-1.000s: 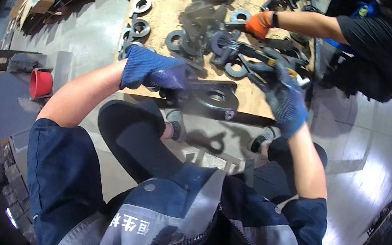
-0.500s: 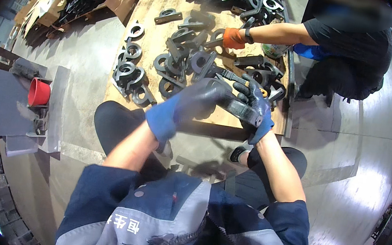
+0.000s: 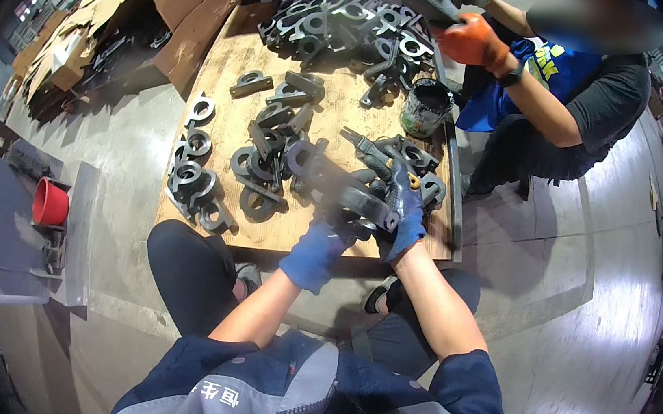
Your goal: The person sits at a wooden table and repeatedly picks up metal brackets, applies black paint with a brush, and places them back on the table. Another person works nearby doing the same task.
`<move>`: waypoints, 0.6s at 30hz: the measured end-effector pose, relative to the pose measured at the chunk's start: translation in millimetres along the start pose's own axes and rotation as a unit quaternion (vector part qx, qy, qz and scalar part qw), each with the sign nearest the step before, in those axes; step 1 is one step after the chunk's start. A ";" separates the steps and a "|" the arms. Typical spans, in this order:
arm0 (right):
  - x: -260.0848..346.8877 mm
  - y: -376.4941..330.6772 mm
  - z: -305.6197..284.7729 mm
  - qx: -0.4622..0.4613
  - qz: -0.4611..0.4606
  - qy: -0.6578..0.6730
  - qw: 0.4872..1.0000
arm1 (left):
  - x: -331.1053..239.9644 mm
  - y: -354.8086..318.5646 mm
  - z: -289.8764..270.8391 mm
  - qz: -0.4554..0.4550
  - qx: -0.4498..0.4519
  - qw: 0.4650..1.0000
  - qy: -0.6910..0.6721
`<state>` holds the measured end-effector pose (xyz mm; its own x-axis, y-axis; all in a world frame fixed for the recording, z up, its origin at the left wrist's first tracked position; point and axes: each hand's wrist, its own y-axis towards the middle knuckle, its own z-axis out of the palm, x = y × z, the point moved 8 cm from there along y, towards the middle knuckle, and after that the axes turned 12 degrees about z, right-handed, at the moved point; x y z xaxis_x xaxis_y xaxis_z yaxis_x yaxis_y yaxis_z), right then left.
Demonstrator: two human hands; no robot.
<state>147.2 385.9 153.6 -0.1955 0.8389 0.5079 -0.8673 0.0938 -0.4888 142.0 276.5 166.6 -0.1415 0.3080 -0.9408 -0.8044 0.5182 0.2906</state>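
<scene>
My left hand (image 3: pixel 326 243), in a blue-cuffed dark glove and smeared by motion, is closed on a black metal ring bracket (image 3: pixel 361 201) above the table's near edge. My right hand (image 3: pixel 404 214), gloved alike, sits at the bracket's right end, its fingers wrapped round what looks like a paintbrush (image 3: pixel 365 146) with a dark tip and a yellow handle end. The brush points away to the upper left. Fingers of both hands are partly hidden by the bracket. Loose ring brackets (image 3: pixel 263 162) lie just left of my hands, and others (image 3: pixel 419 158) lie to the right.
A wooden tabletop (image 3: pixel 243 46) carries a large bracket heap (image 3: pixel 352 25) at the back and a row of brackets (image 3: pixel 188 174) at left. A dark-filled can (image 3: pixel 427 107) stands at the right edge. A co-worker's orange glove (image 3: pixel 473 42) holds a bracket. A red bucket (image 3: pixel 51 202) stands left.
My left hand has moved down and right, closer to my other hand. The co-worker's orange glove has risen from the table with a bracket, up and right. My view has shifted.
</scene>
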 end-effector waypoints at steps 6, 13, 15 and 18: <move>30.7 3.1 2.2 -0.031 -0.158 -0.048 0.986 | 11.6 4.9 -9.2 -0.034 -0.015 0.996 -0.081; 131.1 30.1 -37.7 -0.135 -0.273 -0.112 0.946 | -2.8 44.8 -68.8 -0.129 -0.030 0.918 -0.373; 171.3 54.2 -93.2 -0.277 -0.384 -0.268 0.839 | -16.2 63.3 -86.6 -0.139 -0.037 0.930 -0.337; 204.1 102.6 -115.8 -0.263 -0.405 -0.356 0.800 | -23.2 74.2 -120.5 -0.064 -0.048 0.910 -0.406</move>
<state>71.3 628.8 125.1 -0.0402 -0.1105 0.9931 -0.5655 0.8219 0.0686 16.0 211.7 189.0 0.3990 0.7582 -0.5158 -0.8363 0.5315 0.1344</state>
